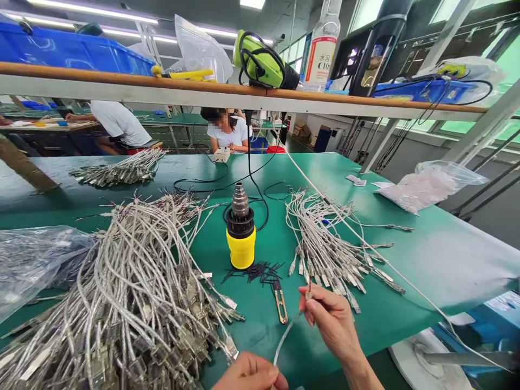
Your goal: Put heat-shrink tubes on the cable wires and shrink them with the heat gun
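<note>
A clear-jacketed USB cable [283,340] runs between my hands above the green table. My right hand [331,319] pinches it near its stripped end, where thin wires stick up. Lower down, at the bottom edge of the view, my left hand [249,372] is closed on the same cable; its far end is out of sight. Beside my right hand lie thread snips [280,303] and a scatter of short black tubes [260,272]. Behind them a yellow and black heat gun [240,244] stands upright, its metal nozzle pointing up.
A large heap of USB cables [142,281] fills the left, with a plastic bag [36,260] beside it. Another cable bundle [329,238] lies right, a smaller one [125,167] at the back left. An overhead shelf [227,97] crosses the view. A person [233,132] sits beyond the table.
</note>
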`<state>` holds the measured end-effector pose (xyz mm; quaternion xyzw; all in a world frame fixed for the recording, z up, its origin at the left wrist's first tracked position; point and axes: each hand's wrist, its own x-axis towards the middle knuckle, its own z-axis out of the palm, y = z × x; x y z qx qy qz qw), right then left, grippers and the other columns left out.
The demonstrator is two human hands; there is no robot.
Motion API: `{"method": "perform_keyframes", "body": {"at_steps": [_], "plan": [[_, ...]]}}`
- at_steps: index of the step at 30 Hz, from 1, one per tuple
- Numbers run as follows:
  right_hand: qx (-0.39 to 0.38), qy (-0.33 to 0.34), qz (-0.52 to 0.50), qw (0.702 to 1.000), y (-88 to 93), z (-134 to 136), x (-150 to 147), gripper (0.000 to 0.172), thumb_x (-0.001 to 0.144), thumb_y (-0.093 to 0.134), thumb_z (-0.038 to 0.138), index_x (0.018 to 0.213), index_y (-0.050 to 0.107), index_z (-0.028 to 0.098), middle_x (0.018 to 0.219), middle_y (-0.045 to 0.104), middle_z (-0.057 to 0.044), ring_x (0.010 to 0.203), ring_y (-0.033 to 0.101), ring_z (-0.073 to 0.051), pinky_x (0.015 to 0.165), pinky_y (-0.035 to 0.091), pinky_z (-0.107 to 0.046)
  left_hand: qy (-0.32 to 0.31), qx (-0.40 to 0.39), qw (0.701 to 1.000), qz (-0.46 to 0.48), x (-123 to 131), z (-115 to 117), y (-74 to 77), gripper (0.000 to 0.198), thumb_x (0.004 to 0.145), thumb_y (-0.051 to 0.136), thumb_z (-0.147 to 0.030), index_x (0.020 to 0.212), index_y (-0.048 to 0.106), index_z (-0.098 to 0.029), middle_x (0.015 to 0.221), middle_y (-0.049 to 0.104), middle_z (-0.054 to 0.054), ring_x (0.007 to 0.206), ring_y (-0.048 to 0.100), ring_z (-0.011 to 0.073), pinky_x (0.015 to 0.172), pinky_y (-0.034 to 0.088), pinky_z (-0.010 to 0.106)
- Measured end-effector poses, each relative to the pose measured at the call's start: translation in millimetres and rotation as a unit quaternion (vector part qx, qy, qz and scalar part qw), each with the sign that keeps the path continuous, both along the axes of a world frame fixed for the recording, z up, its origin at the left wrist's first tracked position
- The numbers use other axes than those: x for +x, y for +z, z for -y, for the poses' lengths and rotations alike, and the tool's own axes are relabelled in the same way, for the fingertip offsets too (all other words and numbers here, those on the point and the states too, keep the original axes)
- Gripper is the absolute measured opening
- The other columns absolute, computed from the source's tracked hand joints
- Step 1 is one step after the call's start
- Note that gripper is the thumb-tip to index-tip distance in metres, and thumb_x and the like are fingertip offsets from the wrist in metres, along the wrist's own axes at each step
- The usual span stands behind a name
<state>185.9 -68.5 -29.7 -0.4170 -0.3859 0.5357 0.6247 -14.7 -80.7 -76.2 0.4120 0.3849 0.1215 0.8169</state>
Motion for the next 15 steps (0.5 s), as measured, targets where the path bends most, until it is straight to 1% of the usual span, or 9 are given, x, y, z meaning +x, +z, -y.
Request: {"method": "perform_keyframes", "body": {"at_steps": [1,2,3,4,5,7,9,12,15], "plan": [[-0.007,0.001,0.014,1.0,0.3,1.0,-0.5,0.01,0.072,0.075,0.026,0.078,0.075,0.018,0.059,0.064,-0.002,0.042,0.044,-0.008,0.044,0.035,-0.024,0.003,0.061,0.997,-0.039,-2.3,-5.1,7.5,0.053,0.066,0.061,-0.065,0.068,0.07,-0.013,0.047,0.053,-0.001,0.041,0.039,0.0109,0.043,0.023,0.025],[-0.017,0.002,0.023,1.0,0.2,1.7,-1.6,0.009,0.073,0.074,0.025,0.078,0.074,0.018,0.058,0.064,-0.002,0.039,0.042,-0.006,0.04,0.032,-0.022,0.01,0.162,0.981,-0.103,-4.0,-11.5,16.0,0.05,0.074,0.054,-0.062,0.071,0.07,-0.015,0.05,0.056,0.0,0.045,0.045,0.0131,0.045,0.028,0.025],[-0.028,0.005,0.028,0.999,-0.2,2.2,-3.3,0.011,0.074,0.074,0.025,0.08,0.074,0.017,0.056,0.063,-0.001,0.036,0.039,-0.005,0.037,0.029,-0.021,0.022,0.277,0.944,-0.179,-4.7,-19.0,24.5,0.046,0.081,0.049,-0.057,0.078,0.07,-0.016,0.057,0.061,0.002,0.052,0.051,0.0156,0.05,0.035,0.026],[-0.039,0.007,0.03,0.999,-0.9,2.6,-5.8,0.015,0.074,0.074,0.027,0.085,0.073,0.017,0.055,0.063,-0.001,0.033,0.036,-0.004,0.034,0.024,-0.019,0.032,0.378,0.89,-0.252,-4.0,-27.5,32.0,0.042,0.086,0.044,-0.05,0.088,0.07,-0.017,0.069,0.067,0.004,0.061,0.057,0.0179,0.057,0.04,0.027],[-0.048,0.009,0.028,0.998,-1.8,2.8,-8.9,0.02,0.074,0.073,0.029,0.091,0.072,0.018,0.054,0.062,0.0,0.032,0.034,-0.003,0.032,0.021,-0.018,0.036,0.453,0.834,-0.313,-1.7,-36.6,37.4,0.039,0.089,0.041,-0.044,0.1,0.068,-0.018,0.083,0.07,0.006,0.071,0.06,0.0195,0.066,0.044,0.029],[-0.062,0.008,0.019,0.998,-3.2,3.5,-16.1,0.028,0.074,0.073,0.033,0.097,0.07,0.017,0.051,0.059,0.001,0.034,0.034,-0.004,0.032,0.018,-0.016,0.035,0.496,0.787,-0.365,7.7,-55.0,40.3,0.033,0.09,0.042,-0.033,0.106,0.065,-0.016,0.094,0.069,0.009,0.082,0.062,0.0216,0.077,0.044,0.031],[-0.073,0.003,0.009,0.997,-3.9,4.8,-22.9,0.029,0.073,0.074,0.038,0.092,0.071,0.016,0.048,0.055,0.002,0.038,0.037,-0.005,0.034,0.018,-0.016,0.03,0.502,0.767,-0.398,21.5,-71.1,33.6,0.027,0.087,0.045,-0.024,0.103,0.065,-0.014,0.096,0.067,0.011,0.089,0.062,0.0242,0.079,0.045,0.033],[-0.093,-0.005,-0.002,0.996,-4.3,8.6,-28.7,0.026,0.074,0.072,0.041,0.081,0.071,0.016,0.047,0.052,0.003,0.038,0.033,-0.004,0.034,0.016,-0.016,0.023,0.51,0.733,-0.449,43.2,-87.2,17.1,0.022,0.085,0.047,-0.016,0.098,0.063,-0.01,0.097,0.064,0.014,0.095,0.06,0.027,0.08,0.045,0.036],[-0.112,-0.006,-0.019,0.994,-5.9,12.8,-30.0,0.026,0.074,0.073,0.041,0.075,0.067,0.016,0.046,0.05,0.004,0.037,0.03,-0.002,0.035,0.015,-0.014,0.008,0.519,0.707,-0.48,57.4,-94.7,6.5,0.018,0.085,0.045,-0.01,0.095,0.06,-0.01,0.1,0.061,0.012,0.093,0.059,0.0243,0.079,0.047,0.038]]}}
